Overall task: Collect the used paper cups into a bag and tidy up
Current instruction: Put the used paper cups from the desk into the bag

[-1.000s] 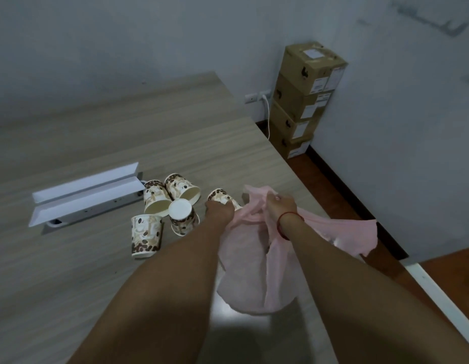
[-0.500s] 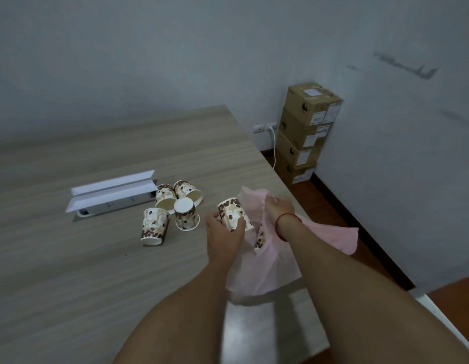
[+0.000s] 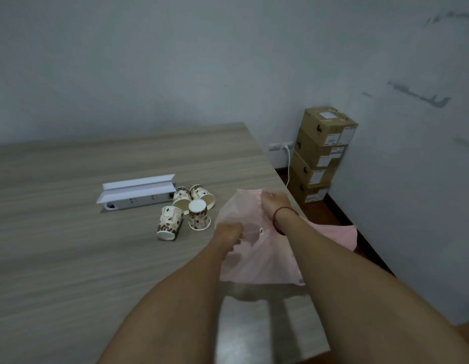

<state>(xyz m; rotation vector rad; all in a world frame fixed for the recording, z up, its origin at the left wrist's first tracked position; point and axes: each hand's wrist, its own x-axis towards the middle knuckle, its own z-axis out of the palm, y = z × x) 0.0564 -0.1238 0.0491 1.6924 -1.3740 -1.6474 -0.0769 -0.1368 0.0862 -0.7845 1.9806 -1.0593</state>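
We noted left hand [image 3: 226, 233] and right hand [image 3: 274, 199] both pinching bag [image 3: 257, 258] mouth; remaining cups [image 3: 187, 210] lay left, nearer left hand.

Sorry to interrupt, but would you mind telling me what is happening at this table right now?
A person is bagging used paper cups. The right hand holds the far edge of a pink plastic bag open at the table's corner, and the left hand is at the bag's mouth. Four patterned cups remain on the table beside a white power strip: two stand upside down, two lie on their sides.
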